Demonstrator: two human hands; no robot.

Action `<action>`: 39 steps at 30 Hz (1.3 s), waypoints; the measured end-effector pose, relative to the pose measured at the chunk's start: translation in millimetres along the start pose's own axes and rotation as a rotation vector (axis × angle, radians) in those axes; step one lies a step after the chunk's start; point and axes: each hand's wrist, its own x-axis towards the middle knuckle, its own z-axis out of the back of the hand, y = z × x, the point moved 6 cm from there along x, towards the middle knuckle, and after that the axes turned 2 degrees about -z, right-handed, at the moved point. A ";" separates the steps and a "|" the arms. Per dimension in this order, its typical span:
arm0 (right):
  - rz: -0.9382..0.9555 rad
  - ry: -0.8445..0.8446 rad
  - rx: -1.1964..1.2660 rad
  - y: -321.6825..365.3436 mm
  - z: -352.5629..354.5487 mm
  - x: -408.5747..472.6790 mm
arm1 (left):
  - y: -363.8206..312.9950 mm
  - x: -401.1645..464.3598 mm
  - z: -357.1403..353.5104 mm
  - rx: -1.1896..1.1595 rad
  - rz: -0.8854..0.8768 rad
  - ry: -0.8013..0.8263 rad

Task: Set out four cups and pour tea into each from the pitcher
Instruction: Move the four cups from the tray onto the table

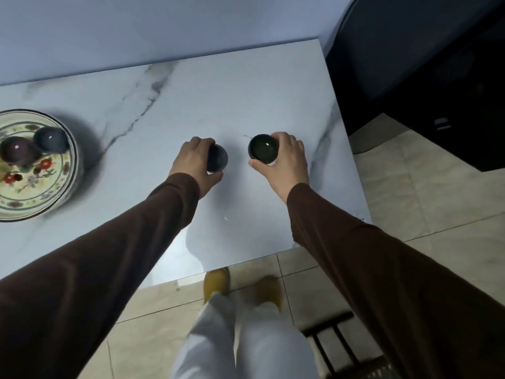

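Nearest to the person were pale trousers and mustard-yellow slippers [216,281] on a beige tiled floor [426,192], with a dark wooden slatted stool [332,348] just beside the right leg. Two brown sleeves reached forward over the white marble-patterned counter [246,99]. The left hand [195,164] was closed around a small dark grey-blue glazed cup [217,161], thumb on the near side and fingers on the far side, hiding much of it. Just beside it, a little apart, the right hand [287,162] gripped a small dark green glazed cup [263,149] the same way, its glossy inside facing up. Whether either cup touched the counter I could not tell. Well to the left sat a round cream floral-painted ceramic basin [41,203] holding a dark purple cup [17,151] and a slate-blue cup [51,139], touching each other. Beyond stood a pale wall.
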 end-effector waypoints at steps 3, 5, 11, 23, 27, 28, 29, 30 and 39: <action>-0.001 0.002 0.008 -20.2 12.7 20.9 | -18.5 16.1 -13.2 0.009 0.012 0.011; 0.004 0.028 0.012 -35.2 16.0 35.4 | -27.9 26.9 -21.9 0.023 0.023 0.023; 0.080 0.119 -0.001 -74.8 11.2 85.2 | -41.2 67.5 -52.0 0.063 0.073 0.019; 0.138 0.160 -0.039 -93.6 -43.2 137.9 | -14.9 121.5 -83.9 0.192 0.098 0.073; 0.149 0.149 -0.058 -91.2 -49.0 143.0 | -10.0 122.4 -82.8 0.208 0.074 0.059; 0.150 0.145 -0.059 -90.4 -49.6 143.9 | -9.4 122.3 -82.5 0.214 0.067 0.061; 0.148 0.145 -0.059 -89.7 -50.3 144.5 | -9.5 121.8 -82.5 0.220 0.059 0.061; 0.144 0.148 -0.059 -89.5 -50.8 145.0 | -10.0 121.5 -82.8 0.222 0.053 0.061; 0.253 0.090 -0.238 -66.6 -25.5 121.6 | -10.1 94.9 -62.4 0.224 0.054 0.012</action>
